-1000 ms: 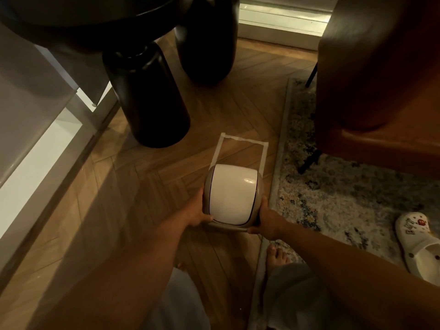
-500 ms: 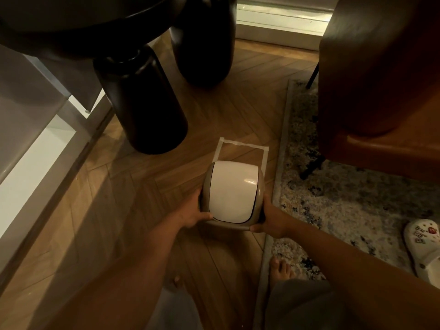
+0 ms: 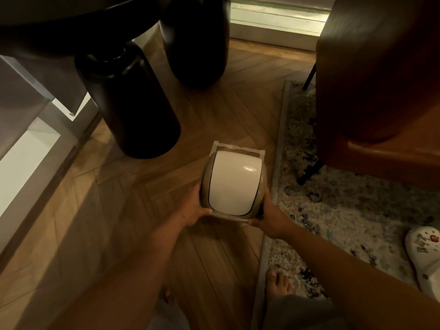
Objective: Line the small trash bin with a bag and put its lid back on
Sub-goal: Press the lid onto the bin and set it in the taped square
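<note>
Both hands [image 3: 194,210] flanking bin [image 3: 234,184]

A home living room is indicated by herringbone wood flooring [image 3: 133,210], a patterned rug [image 3: 333,210], a leather armchair [image 3: 381,91] and a white clog [image 3: 426,256].

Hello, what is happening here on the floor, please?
A person holds a small trash bin between both hands, the left hand and the right hand on its sides. Its white lid is on. The bin is over a taped outline on the wooden floor, beside a rug. No bag can be seen.
</note>
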